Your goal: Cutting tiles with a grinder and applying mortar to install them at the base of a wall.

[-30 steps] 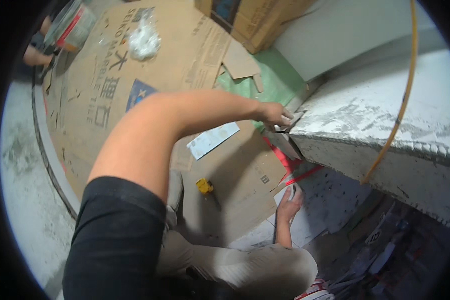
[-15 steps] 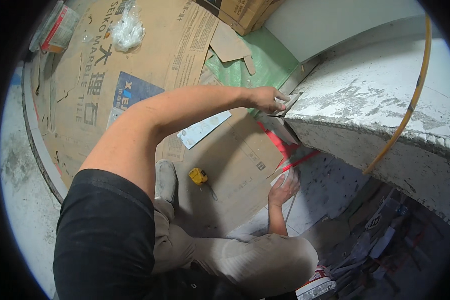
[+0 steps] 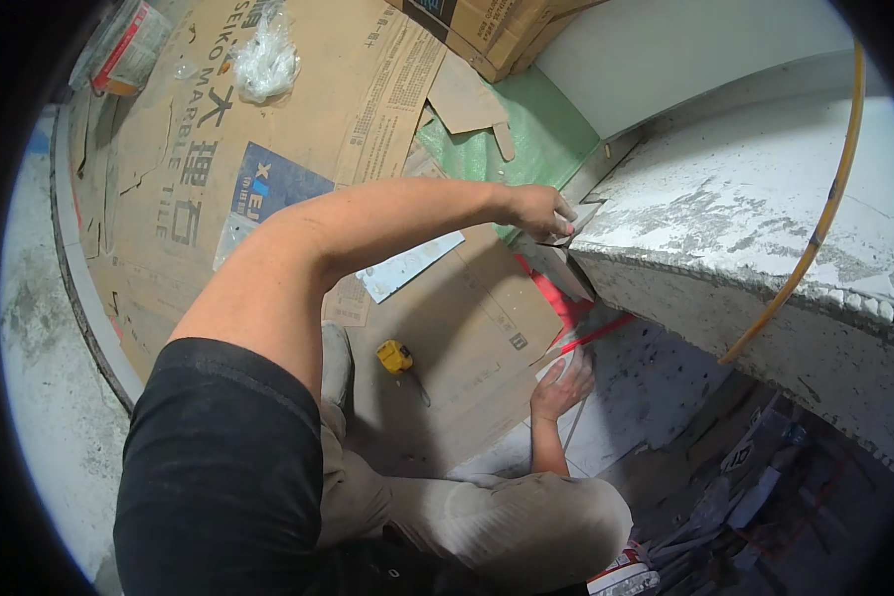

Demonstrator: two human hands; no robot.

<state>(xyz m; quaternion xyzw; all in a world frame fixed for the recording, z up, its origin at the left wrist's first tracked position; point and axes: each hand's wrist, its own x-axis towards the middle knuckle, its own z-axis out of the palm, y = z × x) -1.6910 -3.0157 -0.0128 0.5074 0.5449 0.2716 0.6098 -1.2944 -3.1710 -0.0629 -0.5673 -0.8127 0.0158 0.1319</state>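
Note:
My left hand (image 3: 540,213) reaches across to the corner of a whitish, mortar-smeared ledge (image 3: 705,214). Its fingers are closed on a thin, pale grey tile piece (image 3: 586,216) lying at that corner. Just beneath it, a narrow upright panel (image 3: 566,270) stands against the ledge's end. Lower down, close to the floor, my right hand (image 3: 562,387) has curled fingers around something small and white that I cannot make out. Red tape or film (image 3: 556,298) runs along the floor between the hands.
Printed cardboard (image 3: 368,109) covers the floor. On it lie a yellow tape measure (image 3: 394,357), a light blue strip (image 3: 410,265) and crumpled clear plastic (image 3: 265,65). A yellow hose (image 3: 815,219) hangs over the ledge. Offcuts (image 3: 755,497) are heaped at lower right; a bucket (image 3: 129,50) stands far left.
The view has shifted slightly, so the scene sits a little further right and lower. Both hands stay at about the same places, the left still on the tile piece.

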